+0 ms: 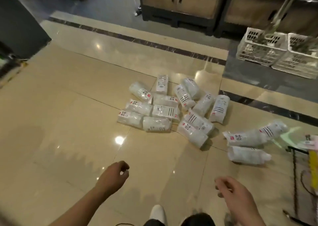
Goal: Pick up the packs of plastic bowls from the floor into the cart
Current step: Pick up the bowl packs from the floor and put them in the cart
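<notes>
Several clear packs of plastic bowls [172, 110] with white labels and red marks lie heaped on the beige tiled floor ahead of me. Two more packs [253, 136] lie apart to the right, one [247, 155] closer to me. My left hand [115, 174] hovers low over bare floor, fingers loosely curled, holding nothing. My right hand [230, 189] is also out in front, fingers curled and apart, empty. Both hands are well short of the heap. A dark cart frame [295, 156] shows at the right edge.
White slotted crates [278, 51] stand on a dark floor strip at the back right. Wooden cabinets on dark bases [179, 3] line the back. A black unit [19, 24] stands at the left. My white shoe [157, 212] shows at the bottom.
</notes>
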Demonstrator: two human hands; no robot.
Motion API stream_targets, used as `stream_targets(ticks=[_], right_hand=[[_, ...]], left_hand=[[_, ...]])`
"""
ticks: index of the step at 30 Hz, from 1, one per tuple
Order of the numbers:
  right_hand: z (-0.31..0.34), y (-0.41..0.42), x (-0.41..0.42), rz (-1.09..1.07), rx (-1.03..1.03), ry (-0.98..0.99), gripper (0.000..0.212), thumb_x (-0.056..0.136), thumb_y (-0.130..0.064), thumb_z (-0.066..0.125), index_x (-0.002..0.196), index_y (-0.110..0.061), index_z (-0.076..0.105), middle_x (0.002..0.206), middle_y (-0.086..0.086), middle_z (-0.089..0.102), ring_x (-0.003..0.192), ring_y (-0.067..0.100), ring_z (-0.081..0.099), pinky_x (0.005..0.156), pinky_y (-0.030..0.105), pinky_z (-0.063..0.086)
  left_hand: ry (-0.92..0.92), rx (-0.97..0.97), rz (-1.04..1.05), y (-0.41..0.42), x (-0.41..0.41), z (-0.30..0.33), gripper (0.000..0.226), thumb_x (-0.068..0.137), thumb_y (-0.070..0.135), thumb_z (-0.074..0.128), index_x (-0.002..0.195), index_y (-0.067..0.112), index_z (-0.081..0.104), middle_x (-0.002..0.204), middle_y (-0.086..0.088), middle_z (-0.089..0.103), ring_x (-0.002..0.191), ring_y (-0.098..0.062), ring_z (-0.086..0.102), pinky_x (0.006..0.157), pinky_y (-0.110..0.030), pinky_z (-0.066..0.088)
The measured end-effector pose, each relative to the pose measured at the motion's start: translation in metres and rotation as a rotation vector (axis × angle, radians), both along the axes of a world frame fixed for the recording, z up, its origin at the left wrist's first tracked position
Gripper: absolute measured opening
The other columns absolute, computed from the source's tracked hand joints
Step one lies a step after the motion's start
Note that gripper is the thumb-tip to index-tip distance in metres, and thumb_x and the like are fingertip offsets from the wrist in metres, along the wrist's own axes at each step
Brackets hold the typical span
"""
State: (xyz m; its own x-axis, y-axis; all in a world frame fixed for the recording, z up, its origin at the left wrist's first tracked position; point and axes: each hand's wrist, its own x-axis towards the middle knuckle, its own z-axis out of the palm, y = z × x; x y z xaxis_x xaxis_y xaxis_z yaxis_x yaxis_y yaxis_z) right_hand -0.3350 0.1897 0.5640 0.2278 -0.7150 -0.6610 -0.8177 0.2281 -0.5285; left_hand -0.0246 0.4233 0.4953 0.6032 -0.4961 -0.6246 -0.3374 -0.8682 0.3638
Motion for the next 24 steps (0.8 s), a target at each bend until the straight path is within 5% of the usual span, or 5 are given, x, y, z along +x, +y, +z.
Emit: stream_targets(ticks=[8,14,19,24], right_hand=[[-0.090,-0.111,0.244,0.509,0.045,-0.004,0.005,0.100,-0.039,0.065,0.100,-0.035,0.068,0.104,-0.015,0.072,0.096,0.005,0.068,0.076,0.022,0.052],[-0.229,-0.179,0.387,0.869,-0.019,0.140,0.053,0.095,-0.056,0.061,0.144,-0.039,0.052,0.142,-0.018,0.053,0.132,0.008,0.052,0.103,0.026,0.045],[-0.376,-0.203,0.475,1.001,-0.006,0.236,0.085,0.093,-0.058,0.063,0.164,-0.035,0.022,0.170,-0.007,0.024,0.155,0.019,0.030,0.122,0.042,0.035],[-0.555,-0.199,0.525,1.168,-0.128,0.373,0.116,0.085,-0.065,0.069,0.167,-0.035,-0.007,0.178,0.003,-0.001,0.164,0.030,0.005,0.130,0.049,0.012]], left_hand=[[0.023,0.166,0.123,-0.015,0.107,-0.065,0.017,0.095,0.035,0.059,0.097,0.050,0.051,0.112,0.019,0.066,0.115,-0.007,0.062,0.094,-0.026,0.050],[-0.071,0.239,-0.048,-0.111,0.236,-0.165,0.044,0.094,0.040,0.059,0.138,0.035,0.057,0.137,0.012,0.061,0.131,-0.015,0.054,0.107,-0.031,0.047],[-0.221,0.220,-0.356,-0.190,0.349,-0.320,0.069,0.073,0.035,0.079,0.139,0.024,0.063,0.139,-0.006,0.067,0.128,-0.032,0.065,0.102,-0.046,0.054],[-0.299,0.317,-0.653,-0.237,0.428,-0.500,0.107,0.088,0.045,0.073,0.168,0.020,0.007,0.176,-0.012,0.008,0.162,-0.034,0.012,0.129,-0.048,0.015]])
